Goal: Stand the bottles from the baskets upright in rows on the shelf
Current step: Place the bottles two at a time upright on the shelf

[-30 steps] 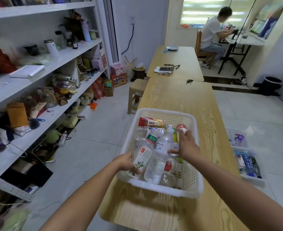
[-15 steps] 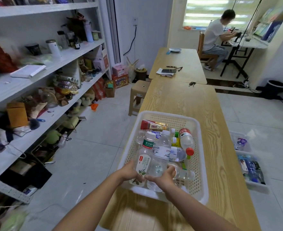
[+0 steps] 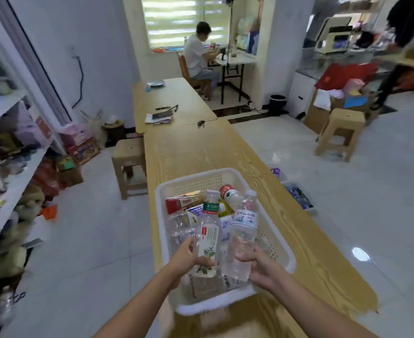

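Head view, lower centre of the frame: the left hand [image 3: 186,259] is gripping a tea bottle [image 3: 209,234] low down, fingers curling round its base. The right hand [image 3: 259,264] is wrapping round the lower body of a clear water bottle [image 3: 243,236]. Both bottles are riding roughly upright, caps up, raised just over the white basket [image 3: 215,306] and close beside each other; whether they are touching, cannot tell.

The basket is sitting at the near end of the tabletop [image 3: 201,152]. More bottles are lying inside it on their sides, among them a red-capped bottle [image 3: 230,195] and a red-labelled bottle [image 3: 184,203].

Right of the tabletop, a second basket [image 3: 296,193] is resting on the floor, its contents too blurred to tell.

The shelf [image 3: 13,189] is running down the left edge of the frame, crowded with goods. A seated person [image 3: 196,54] is working at the window, upper centre.

Judgement: the pair looks lifted out and ready to go to the shelf. Both bottles look light and thin-walled, so they may tip. Low grips suit this. Best to be setting each base flat, one bottle at a time, snug beside its neighbour, and letting go only once it is standing steady.
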Available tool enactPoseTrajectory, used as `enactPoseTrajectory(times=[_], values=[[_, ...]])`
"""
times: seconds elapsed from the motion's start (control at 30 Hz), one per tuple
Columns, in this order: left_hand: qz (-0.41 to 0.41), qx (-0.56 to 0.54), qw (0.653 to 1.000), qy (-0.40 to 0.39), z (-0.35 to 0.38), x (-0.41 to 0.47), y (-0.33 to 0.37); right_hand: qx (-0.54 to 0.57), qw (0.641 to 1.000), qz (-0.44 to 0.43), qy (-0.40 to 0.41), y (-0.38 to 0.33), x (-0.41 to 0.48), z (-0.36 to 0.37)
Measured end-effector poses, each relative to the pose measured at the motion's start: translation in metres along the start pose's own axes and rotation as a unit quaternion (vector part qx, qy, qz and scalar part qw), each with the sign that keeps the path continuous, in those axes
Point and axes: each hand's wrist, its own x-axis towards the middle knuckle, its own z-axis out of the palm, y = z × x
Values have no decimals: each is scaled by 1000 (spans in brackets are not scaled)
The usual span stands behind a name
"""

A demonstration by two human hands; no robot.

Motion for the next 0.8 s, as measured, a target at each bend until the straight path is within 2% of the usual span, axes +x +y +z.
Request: enactPoseTrajectory(times=[0.13,0.3,0.47,0.6,0.8], values=[[55,6,997,-56,15,5,25,48,995,-91,-2,-13,-43,-7],[98,37,978,-182,80,5,63,50,977,-171,117,-28,-118,-43],[128,91,926,-343,190,-24,79,64,939,-266,209,-13,-231,-82],[138,137,859,-473,290,-79,70,119,887,-332,297,27,-338,-108],[139,206,754,-608,415,-182,33,180,752,-414,481,124,-494,-114]])
